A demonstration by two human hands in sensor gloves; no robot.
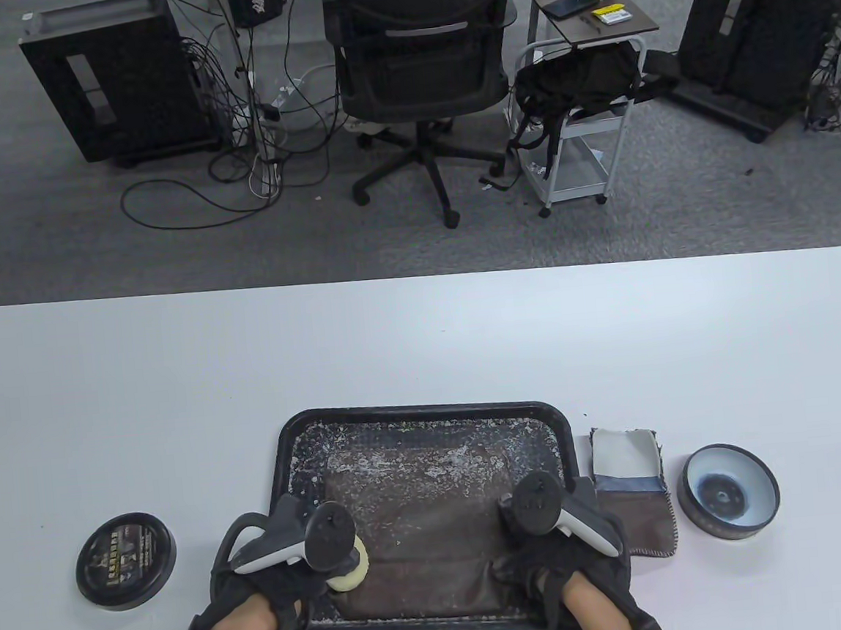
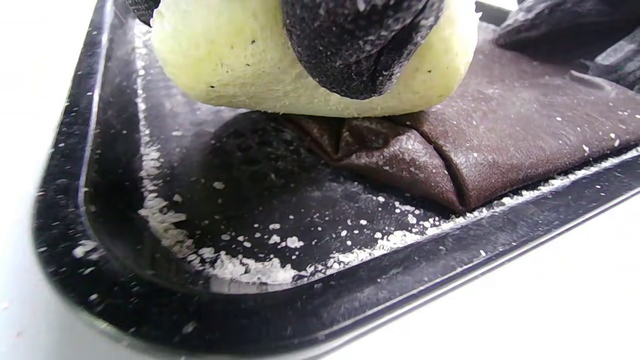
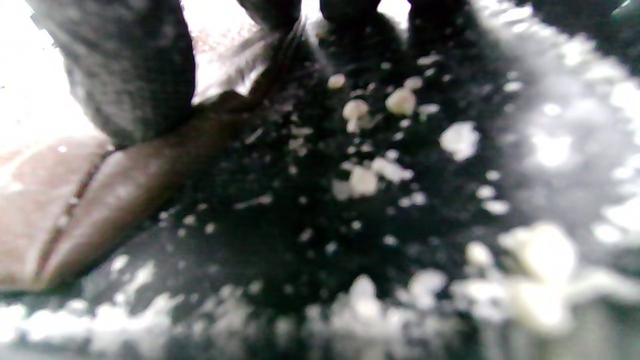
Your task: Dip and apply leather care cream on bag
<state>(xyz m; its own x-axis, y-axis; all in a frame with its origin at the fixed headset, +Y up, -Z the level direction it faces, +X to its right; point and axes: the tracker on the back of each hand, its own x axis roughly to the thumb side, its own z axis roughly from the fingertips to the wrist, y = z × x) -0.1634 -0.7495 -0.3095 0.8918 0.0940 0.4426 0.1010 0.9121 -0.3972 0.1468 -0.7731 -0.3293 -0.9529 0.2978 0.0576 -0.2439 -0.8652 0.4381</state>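
Nearest the table's front edge, left hand point(image 1: 266, 571): gloved, tracker on its back, fingers curled round a pale yellow sponge point(image 1: 350, 565), which is pressed onto the front-left corner of the bag point(image 1: 428, 527); the left wrist view shows a gloved fingertip point(image 2: 360, 45) wrapped over the sponge point(image 2: 240, 60) and the sponge touching the folded leather corner point(image 2: 450, 165). Right hand point(image 1: 566, 548): gloved, tracker on its back, resting on the bag's front-right part; how far its fingers are bent cannot be told, and the blurred right wrist view shows only a dark finger point(image 3: 130, 75) against brown leather point(image 3: 100, 200). Bag: flat, dark brown leather, speckled white, lying inside a black tray point(image 1: 296, 443) that sits at the middle of the table's front edge; white crumbs line the tray floor and rim point(image 2: 240, 270). Cloth point(image 1: 630, 488): folded, white, blue and brown bands, just beside the tray's right side. Open tin point(image 1: 730, 492): round, pale blue inside with a dark centre, right of the cloth. Black lid point(image 1: 126, 561): round, printed label, left of the tray, near the left hand. Table point(image 1: 423, 344): white, bare towards its far edge. Beyond it, office chair point(image 1: 421, 72) on grey carpet.
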